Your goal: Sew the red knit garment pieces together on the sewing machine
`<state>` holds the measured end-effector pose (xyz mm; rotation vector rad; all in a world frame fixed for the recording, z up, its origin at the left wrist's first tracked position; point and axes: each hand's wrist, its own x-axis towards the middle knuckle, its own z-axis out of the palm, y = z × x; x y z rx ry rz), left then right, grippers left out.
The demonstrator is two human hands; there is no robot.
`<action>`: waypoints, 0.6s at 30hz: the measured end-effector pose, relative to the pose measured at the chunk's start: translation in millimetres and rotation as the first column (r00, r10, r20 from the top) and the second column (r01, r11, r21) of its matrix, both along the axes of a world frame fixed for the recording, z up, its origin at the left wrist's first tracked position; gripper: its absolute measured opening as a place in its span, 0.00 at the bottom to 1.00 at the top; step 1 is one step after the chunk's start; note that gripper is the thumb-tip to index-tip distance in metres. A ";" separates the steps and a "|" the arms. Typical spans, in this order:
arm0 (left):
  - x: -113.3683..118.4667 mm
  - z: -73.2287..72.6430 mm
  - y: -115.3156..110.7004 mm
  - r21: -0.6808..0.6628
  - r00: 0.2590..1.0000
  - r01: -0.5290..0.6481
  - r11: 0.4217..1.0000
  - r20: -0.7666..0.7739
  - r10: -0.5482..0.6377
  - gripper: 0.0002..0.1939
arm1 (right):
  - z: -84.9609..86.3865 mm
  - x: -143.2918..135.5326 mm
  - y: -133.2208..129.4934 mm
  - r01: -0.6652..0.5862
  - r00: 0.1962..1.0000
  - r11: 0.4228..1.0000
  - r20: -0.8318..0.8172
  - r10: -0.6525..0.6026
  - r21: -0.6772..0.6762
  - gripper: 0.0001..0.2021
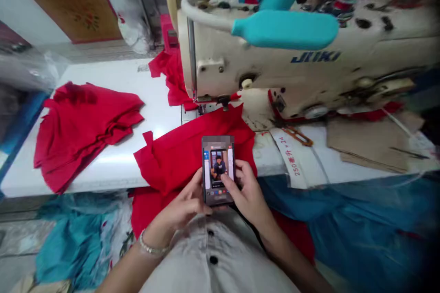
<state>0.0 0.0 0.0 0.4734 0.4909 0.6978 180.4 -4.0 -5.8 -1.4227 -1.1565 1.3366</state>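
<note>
Phone [217, 167]: sits between left hand [184, 204] and right hand [250, 195], in fingers [197, 186] clamped on its edges, partly under right thumb [231, 186].

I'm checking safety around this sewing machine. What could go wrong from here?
The smartphone sits between the left hand and right hand; it might slip and drop.
The red fabric reaches the sewing machine's needle area and drapes over the front edge of the white table, so a bumping arm might tug it askew.
The orange-handled snips lie loose beside the machine and could nick a reaching hand.
</note>
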 end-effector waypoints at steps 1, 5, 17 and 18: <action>0.8 -0.8 -1.8 0.010 1.000 0.001 1.000 -0.026 -0.001 0.49 | -0.1 0.8 -0.5 0.006 0.999 1.000 0.032 -0.007 0.023 0.21; 1.6 3.2 -3.9 0.002 0.998 0.046 0.999 -0.052 -0.046 0.52 | 2.2 11.9 -2.2 0.024 0.999 0.999 -0.042 -0.023 0.021 0.18; 65.0 46.6 45.7 0.086 0.907 0.420 0.903 -0.016 -0.421 0.45 | 22.2 85.9 -15.9 0.567 0.682 0.785 -0.394 -0.617 -0.249 0.16; 64.8 47.0 46.4 0.095 0.912 0.411 0.907 -0.056 -0.407 0.44 | 19.7 100.8 -16.8 0.633 0.644 0.733 -0.354 -0.678 -0.251 0.16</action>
